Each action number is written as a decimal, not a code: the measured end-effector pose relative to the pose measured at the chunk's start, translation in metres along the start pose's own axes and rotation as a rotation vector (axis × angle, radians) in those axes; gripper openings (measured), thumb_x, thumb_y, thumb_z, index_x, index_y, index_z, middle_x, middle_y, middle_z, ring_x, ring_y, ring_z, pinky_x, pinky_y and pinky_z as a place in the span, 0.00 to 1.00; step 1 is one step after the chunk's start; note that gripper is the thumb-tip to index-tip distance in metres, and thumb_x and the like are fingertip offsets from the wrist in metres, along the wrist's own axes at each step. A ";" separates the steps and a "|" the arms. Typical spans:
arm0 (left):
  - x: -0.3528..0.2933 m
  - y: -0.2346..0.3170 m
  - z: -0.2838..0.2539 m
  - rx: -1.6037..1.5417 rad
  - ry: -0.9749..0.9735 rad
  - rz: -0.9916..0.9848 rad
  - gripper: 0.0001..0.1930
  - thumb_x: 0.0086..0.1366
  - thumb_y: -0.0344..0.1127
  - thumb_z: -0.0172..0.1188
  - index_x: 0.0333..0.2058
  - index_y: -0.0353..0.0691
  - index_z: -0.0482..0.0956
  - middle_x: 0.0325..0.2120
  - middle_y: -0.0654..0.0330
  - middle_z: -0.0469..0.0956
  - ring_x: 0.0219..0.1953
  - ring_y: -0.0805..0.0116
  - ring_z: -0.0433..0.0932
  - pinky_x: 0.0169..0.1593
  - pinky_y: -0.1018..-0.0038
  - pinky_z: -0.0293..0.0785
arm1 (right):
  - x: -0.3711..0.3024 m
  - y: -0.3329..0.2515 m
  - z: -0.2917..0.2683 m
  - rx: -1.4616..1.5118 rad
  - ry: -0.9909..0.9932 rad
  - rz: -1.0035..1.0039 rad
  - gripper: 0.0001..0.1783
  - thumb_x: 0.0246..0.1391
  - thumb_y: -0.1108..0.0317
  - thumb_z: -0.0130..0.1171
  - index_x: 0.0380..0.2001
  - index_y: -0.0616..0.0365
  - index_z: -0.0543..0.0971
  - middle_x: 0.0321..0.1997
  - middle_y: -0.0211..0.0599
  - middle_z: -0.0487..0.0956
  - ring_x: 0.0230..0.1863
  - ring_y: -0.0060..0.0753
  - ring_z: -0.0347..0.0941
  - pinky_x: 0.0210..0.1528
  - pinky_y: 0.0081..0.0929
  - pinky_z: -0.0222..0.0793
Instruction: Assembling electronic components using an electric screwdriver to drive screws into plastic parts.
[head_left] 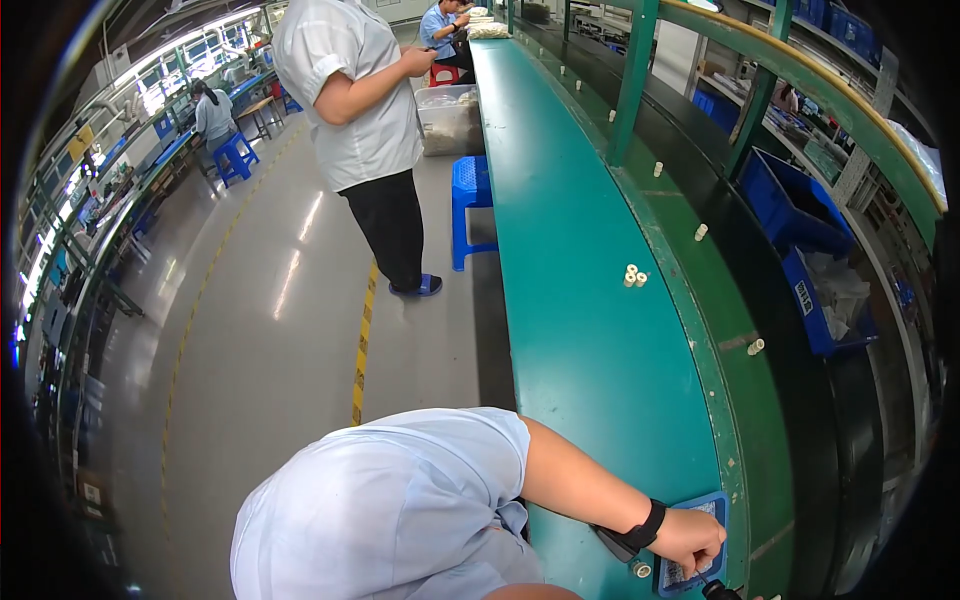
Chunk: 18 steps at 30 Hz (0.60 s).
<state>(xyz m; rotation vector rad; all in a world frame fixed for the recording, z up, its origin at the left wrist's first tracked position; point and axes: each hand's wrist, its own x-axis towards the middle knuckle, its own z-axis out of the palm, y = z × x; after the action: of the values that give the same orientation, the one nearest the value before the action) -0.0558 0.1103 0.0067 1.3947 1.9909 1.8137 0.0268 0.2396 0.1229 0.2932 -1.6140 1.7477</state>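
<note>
My left hand point(688, 538) reaches over a small blue tray point(722, 510) at the green bench's near right end. Its fingers are pinched together, and whatever they may hold is too small to make out. Many tiny parts lie in the tray, partly hidden by the hand. Just below the fingertips, the dark end of a black tool point(718, 591) with a thin tip enters from the lower edge. A small cream cylindrical part point(640, 569) stands beside the tray, near my wrist. My right hand is out of view.
Three cream cylindrical parts point(635, 277) stand together on the green bench point(570, 270). More sit along the green strip point(740, 390) beside it. Blue bins point(800, 205) line the right. A standing person point(350, 100) and a blue stool point(470, 200) are left of the bench.
</note>
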 end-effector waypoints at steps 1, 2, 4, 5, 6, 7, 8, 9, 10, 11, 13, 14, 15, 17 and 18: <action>0.000 0.003 -0.001 -0.018 -0.009 -0.014 0.06 0.39 0.30 0.68 0.19 0.40 0.80 0.21 0.59 0.73 0.29 0.60 0.74 0.30 0.68 0.68 | 0.001 0.000 -0.002 0.013 -0.014 0.002 0.06 0.54 0.70 0.46 0.25 0.59 0.65 0.19 0.31 0.64 0.23 0.29 0.64 0.29 0.29 0.63; 0.000 0.003 -0.001 -0.017 -0.009 -0.013 0.06 0.39 0.30 0.68 0.19 0.40 0.80 0.21 0.59 0.73 0.29 0.60 0.74 0.30 0.68 0.68 | 0.001 0.001 -0.003 0.027 -0.029 0.005 0.06 0.54 0.70 0.45 0.25 0.59 0.65 0.20 0.31 0.65 0.23 0.29 0.64 0.30 0.30 0.63; 0.002 0.003 0.000 -0.023 -0.002 -0.015 0.07 0.39 0.31 0.69 0.18 0.40 0.80 0.21 0.59 0.73 0.29 0.61 0.74 0.31 0.68 0.68 | 0.003 0.002 -0.007 0.053 -0.058 0.012 0.06 0.55 0.70 0.45 0.25 0.59 0.66 0.20 0.32 0.65 0.24 0.30 0.65 0.31 0.31 0.63; 0.001 0.003 0.000 -0.026 0.003 -0.015 0.07 0.39 0.32 0.69 0.18 0.40 0.80 0.21 0.60 0.74 0.29 0.61 0.74 0.31 0.68 0.68 | 0.003 0.002 -0.008 0.067 -0.075 0.015 0.06 0.55 0.70 0.45 0.25 0.59 0.66 0.20 0.32 0.66 0.24 0.30 0.65 0.31 0.31 0.63; 0.001 0.002 0.001 -0.025 0.005 -0.014 0.07 0.39 0.32 0.69 0.18 0.40 0.80 0.21 0.60 0.74 0.29 0.61 0.74 0.31 0.68 0.68 | 0.003 0.003 -0.010 0.080 -0.092 0.018 0.06 0.55 0.70 0.45 0.25 0.59 0.66 0.20 0.32 0.66 0.24 0.31 0.65 0.32 0.32 0.64; 0.000 0.000 0.001 -0.032 0.008 -0.012 0.07 0.39 0.32 0.69 0.18 0.40 0.80 0.21 0.60 0.74 0.29 0.61 0.74 0.31 0.68 0.68 | 0.003 0.003 -0.011 0.094 -0.109 0.021 0.06 0.55 0.70 0.44 0.25 0.59 0.66 0.21 0.33 0.66 0.25 0.31 0.66 0.32 0.32 0.64; 0.000 -0.001 0.002 -0.038 0.011 -0.010 0.07 0.39 0.32 0.69 0.18 0.40 0.80 0.22 0.60 0.74 0.29 0.61 0.74 0.31 0.68 0.68 | 0.003 0.004 -0.012 0.108 -0.125 0.023 0.06 0.55 0.70 0.44 0.26 0.59 0.66 0.21 0.33 0.67 0.25 0.32 0.66 0.33 0.32 0.64; 0.000 -0.002 0.002 -0.045 0.014 -0.008 0.07 0.39 0.32 0.69 0.18 0.40 0.80 0.22 0.60 0.74 0.29 0.61 0.74 0.31 0.69 0.68 | 0.003 0.004 -0.014 0.122 -0.142 0.024 0.06 0.55 0.70 0.44 0.26 0.59 0.67 0.21 0.33 0.67 0.25 0.32 0.66 0.33 0.33 0.64; 0.000 -0.002 0.002 -0.047 0.014 -0.009 0.07 0.39 0.32 0.69 0.18 0.40 0.80 0.22 0.60 0.74 0.29 0.61 0.74 0.31 0.69 0.68 | 0.004 0.005 -0.016 0.134 -0.157 0.031 0.07 0.56 0.70 0.44 0.26 0.59 0.67 0.21 0.33 0.67 0.26 0.33 0.66 0.34 0.33 0.64; 0.000 -0.003 0.002 -0.042 0.010 -0.011 0.07 0.39 0.32 0.69 0.18 0.40 0.80 0.22 0.60 0.74 0.29 0.61 0.74 0.31 0.69 0.68 | 0.004 0.005 -0.018 0.146 -0.171 0.036 0.07 0.56 0.70 0.43 0.26 0.59 0.67 0.21 0.34 0.68 0.26 0.33 0.66 0.34 0.34 0.64; 0.001 -0.003 0.002 -0.031 0.001 -0.014 0.07 0.39 0.32 0.69 0.18 0.40 0.80 0.22 0.60 0.74 0.30 0.61 0.74 0.32 0.69 0.68 | 0.004 0.006 -0.022 0.170 -0.200 0.045 0.07 0.56 0.70 0.43 0.26 0.59 0.67 0.22 0.34 0.68 0.27 0.34 0.67 0.35 0.35 0.64; 0.001 -0.003 0.002 -0.032 0.001 -0.014 0.07 0.39 0.32 0.69 0.18 0.40 0.80 0.22 0.60 0.74 0.30 0.61 0.74 0.32 0.69 0.68 | 0.004 0.007 -0.023 0.183 -0.215 0.049 0.07 0.56 0.70 0.43 0.26 0.59 0.67 0.22 0.34 0.69 0.27 0.34 0.67 0.36 0.35 0.64; 0.001 -0.003 0.002 -0.028 0.002 -0.017 0.07 0.39 0.32 0.69 0.18 0.40 0.80 0.22 0.60 0.74 0.30 0.61 0.74 0.32 0.69 0.68 | 0.005 0.007 -0.026 0.196 -0.231 0.054 0.07 0.56 0.70 0.43 0.26 0.59 0.68 0.22 0.35 0.69 0.27 0.35 0.67 0.37 0.35 0.64; 0.001 -0.002 0.003 -0.020 0.005 -0.023 0.06 0.40 0.31 0.69 0.18 0.39 0.80 0.22 0.60 0.75 0.30 0.61 0.74 0.32 0.69 0.68 | 0.005 0.007 -0.030 0.222 -0.262 0.063 0.08 0.57 0.70 0.42 0.26 0.59 0.68 0.23 0.35 0.69 0.28 0.35 0.68 0.38 0.36 0.64; 0.001 -0.002 0.003 -0.020 0.006 -0.023 0.06 0.40 0.31 0.69 0.18 0.39 0.80 0.22 0.60 0.75 0.30 0.61 0.74 0.32 0.69 0.68 | 0.005 0.007 -0.032 0.235 -0.278 0.067 0.08 0.57 0.70 0.42 0.26 0.60 0.68 0.23 0.35 0.70 0.28 0.36 0.68 0.38 0.37 0.65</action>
<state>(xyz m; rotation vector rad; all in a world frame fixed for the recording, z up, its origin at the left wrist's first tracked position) -0.0558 0.1132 0.0043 1.3568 1.9773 1.8253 0.0284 0.2712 0.1147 0.6242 -1.6218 2.0231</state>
